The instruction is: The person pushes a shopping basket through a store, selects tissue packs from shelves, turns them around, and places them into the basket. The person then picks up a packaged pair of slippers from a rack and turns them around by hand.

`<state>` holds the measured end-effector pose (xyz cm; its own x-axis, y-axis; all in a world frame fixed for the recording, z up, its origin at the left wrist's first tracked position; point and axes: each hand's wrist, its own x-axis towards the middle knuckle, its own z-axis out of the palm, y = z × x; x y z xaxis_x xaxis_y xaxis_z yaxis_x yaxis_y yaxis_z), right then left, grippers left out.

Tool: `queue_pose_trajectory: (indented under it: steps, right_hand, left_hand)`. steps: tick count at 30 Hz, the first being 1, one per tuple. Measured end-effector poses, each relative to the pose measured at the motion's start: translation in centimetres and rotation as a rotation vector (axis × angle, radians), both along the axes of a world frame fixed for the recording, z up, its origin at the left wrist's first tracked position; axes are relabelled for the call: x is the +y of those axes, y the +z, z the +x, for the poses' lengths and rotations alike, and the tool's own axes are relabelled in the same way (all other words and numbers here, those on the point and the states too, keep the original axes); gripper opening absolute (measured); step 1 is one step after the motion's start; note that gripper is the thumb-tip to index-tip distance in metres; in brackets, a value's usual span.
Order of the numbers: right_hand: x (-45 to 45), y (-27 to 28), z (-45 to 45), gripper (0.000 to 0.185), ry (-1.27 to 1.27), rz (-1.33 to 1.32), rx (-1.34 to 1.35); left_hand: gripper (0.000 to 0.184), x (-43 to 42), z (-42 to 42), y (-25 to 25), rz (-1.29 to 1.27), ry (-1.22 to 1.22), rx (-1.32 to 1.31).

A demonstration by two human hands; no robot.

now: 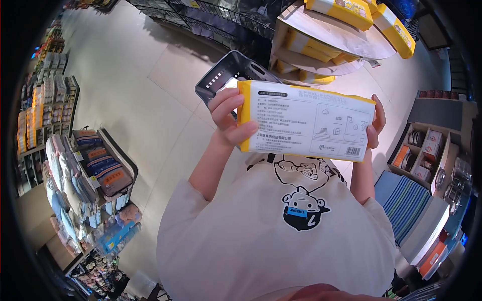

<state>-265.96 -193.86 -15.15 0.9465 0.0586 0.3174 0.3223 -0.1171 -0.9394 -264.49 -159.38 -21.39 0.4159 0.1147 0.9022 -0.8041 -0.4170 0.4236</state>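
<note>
The finest print point(276, 142) on the pack point(306, 123) between the left grip point(228, 115) and right grip point(375, 124) is too small to read. The pack hides part of the right grip and, beyond the left grip, part of the basket point(250, 66).

L hand point(228, 116) could pass L over floor point(160, 125); fwd, basket point(244, 63) & 1 tiered shelf point(346, 37) in way.
</note>
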Motion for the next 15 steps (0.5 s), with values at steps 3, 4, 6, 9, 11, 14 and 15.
queue_pose_trajectory:
  steps: [3, 4, 6, 9, 11, 14, 15]
  right_hand:
    - [-0.2, -0.1, -0.1, 0.079, 0.034, -0.018, -0.009]
    - [0.3, 0.0, -0.1, 0.078, 0.085, -0.007, -0.014]
    - [1.7, 0.3, -0.1, 0.079, 0.068, 0.018, 0.0]
    - [2.8, 0.4, -0.1, 0.081, 0.029, 0.016, 0.024]
    - [2.6, 0.1, 0.2, 0.082, 0.015, -0.014, 0.031]
    - [2.4, -1.3, 0.8, 0.082, 0.041, -0.077, 0.026]
    - [2.5, -1.8, 1.1, 0.08, 0.065, -0.076, 0.0]
  left_hand:
    - [0.06, -0.4, 0.0, -0.6, -0.043, 0.091, -0.055]
    - [0.061, -0.3, -0.1, -0.8, -0.054, 0.102, -0.063]
    - [0.062, 0.0, -0.3, -1.0, -0.069, 0.119, -0.068]
    - [0.061, 0.8, -1.0, -1.4, -0.075, 0.117, -0.044]
    - [0.061, 0.8, -1.3, -1.8, -0.061, 0.155, -0.034]
    - [0.058, 1.5, -2.0, -2.3, -0.079, 0.176, -0.037]
    - [0.058, 1.9, -2.3, -2.5, -0.081, 0.189, -0.035]
